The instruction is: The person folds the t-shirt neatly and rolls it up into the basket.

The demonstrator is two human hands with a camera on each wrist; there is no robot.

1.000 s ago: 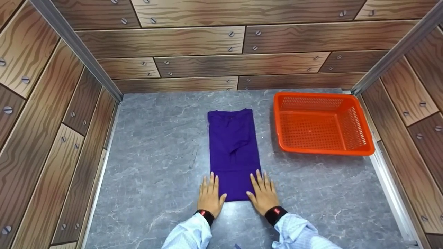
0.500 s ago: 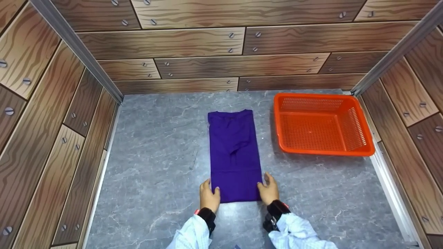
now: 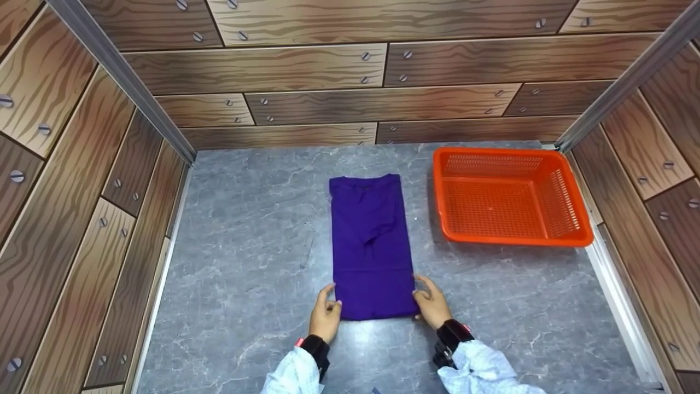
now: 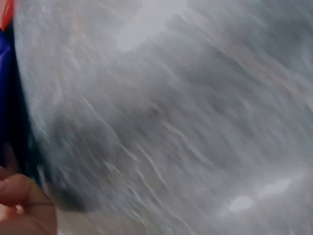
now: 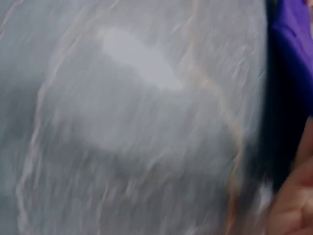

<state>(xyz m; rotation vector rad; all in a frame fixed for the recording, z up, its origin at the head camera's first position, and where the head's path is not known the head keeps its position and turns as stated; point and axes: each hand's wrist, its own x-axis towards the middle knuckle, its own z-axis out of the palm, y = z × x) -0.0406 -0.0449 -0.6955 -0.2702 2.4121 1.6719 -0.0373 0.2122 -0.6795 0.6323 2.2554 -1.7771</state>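
Note:
A folded purple shirt (image 3: 372,246) lies lengthwise on the grey marbled surface, its neckline at the far end and a sleeve folded across the upper part. At its near left corner my left hand (image 3: 325,318) pinches the edge between thumb and curled fingers. My right hand (image 3: 434,307) grips the near right corner, thumb on top and fingertips partly hidden under the cloth. In the left wrist view, only a strip of the shirt (image 4: 4,73) and a few curled fingers (image 4: 19,191) show. The right wrist view catches a purple edge of the shirt (image 5: 296,44) above the surface.
An orange perforated basket (image 3: 492,241) stands at the back right, with nothing inside. Wood-patterned panels (image 3: 317,65) wall in the left, back and right sides. A metal rail (image 3: 623,312) runs along the right edge.
Both hands have gone from lying flat on the shirt's near corners to gripping its side edges. They have since moved slightly apart, and the near end looks a bit wider.

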